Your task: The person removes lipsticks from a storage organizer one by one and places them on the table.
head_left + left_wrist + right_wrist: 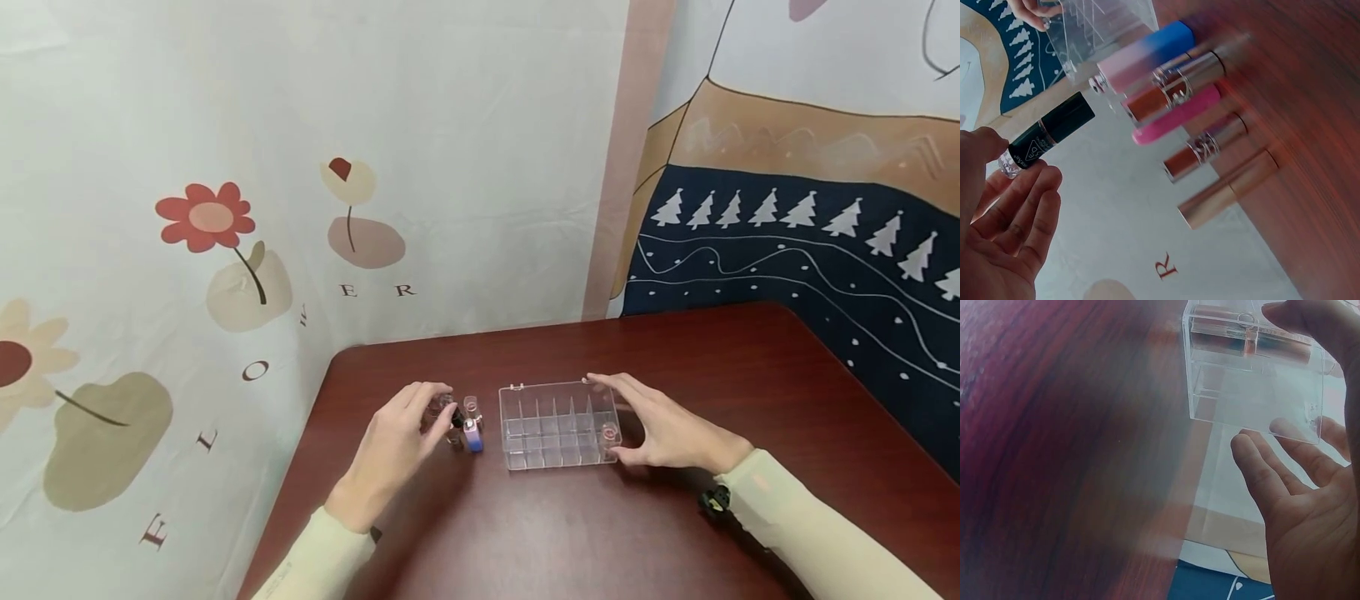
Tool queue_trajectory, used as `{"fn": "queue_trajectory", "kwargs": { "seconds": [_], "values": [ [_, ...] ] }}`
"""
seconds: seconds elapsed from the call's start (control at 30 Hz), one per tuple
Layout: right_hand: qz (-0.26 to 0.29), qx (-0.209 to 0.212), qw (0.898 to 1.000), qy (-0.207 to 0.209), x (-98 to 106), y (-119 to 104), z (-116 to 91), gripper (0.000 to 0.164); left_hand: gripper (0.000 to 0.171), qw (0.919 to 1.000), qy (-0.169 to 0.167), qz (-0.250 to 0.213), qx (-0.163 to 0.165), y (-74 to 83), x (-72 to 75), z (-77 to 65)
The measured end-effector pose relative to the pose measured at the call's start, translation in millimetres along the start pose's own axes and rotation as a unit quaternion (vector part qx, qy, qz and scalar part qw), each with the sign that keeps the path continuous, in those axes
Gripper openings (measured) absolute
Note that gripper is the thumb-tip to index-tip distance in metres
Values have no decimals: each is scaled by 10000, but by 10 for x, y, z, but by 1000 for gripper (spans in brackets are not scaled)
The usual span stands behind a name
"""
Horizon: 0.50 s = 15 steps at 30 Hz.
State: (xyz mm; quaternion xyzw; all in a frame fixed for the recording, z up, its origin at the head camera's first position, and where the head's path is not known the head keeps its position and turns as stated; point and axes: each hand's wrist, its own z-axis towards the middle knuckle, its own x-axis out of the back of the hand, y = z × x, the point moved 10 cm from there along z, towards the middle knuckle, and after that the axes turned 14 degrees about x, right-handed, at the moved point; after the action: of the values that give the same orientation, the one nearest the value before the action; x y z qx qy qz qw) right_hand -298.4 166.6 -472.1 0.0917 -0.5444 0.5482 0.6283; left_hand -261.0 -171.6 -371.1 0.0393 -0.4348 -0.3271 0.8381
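Observation:
My left hand (396, 437) pinches a black lipstick tube (1054, 128) with a clear faceted end, between thumb and fingers. The tube is clear of the table in the left wrist view. Just beyond it stand several lip products: a blue-and-pink tube (1147, 56), a pink tube (1179, 117), two lip gloss tubes (1180, 161) with brownish-red parts, and a rose-gold tube (1229, 190). To their right stands a clear compartment box (558, 433). My right hand (671, 427) grips its right end, thumb in front and fingers behind. One lip gloss tube (1222, 339) stands inside at that end.
The box rests on a dark red wooden table (525, 533). Behind the table hangs a pale flower-printed cloth (465, 167), and a navy tree-patterned cloth (795, 258) hangs at the right. The box's hinged side faces the back.

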Motion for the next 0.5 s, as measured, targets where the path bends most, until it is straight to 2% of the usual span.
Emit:
{"fn": "queue_trajectory", "kwargs": {
  "seconds": [0.5],
  "values": [
    [-49,202,9997,86,-9,-15,18,117,29,9994,223,246,141,-306,157,-78]
  ]
}}
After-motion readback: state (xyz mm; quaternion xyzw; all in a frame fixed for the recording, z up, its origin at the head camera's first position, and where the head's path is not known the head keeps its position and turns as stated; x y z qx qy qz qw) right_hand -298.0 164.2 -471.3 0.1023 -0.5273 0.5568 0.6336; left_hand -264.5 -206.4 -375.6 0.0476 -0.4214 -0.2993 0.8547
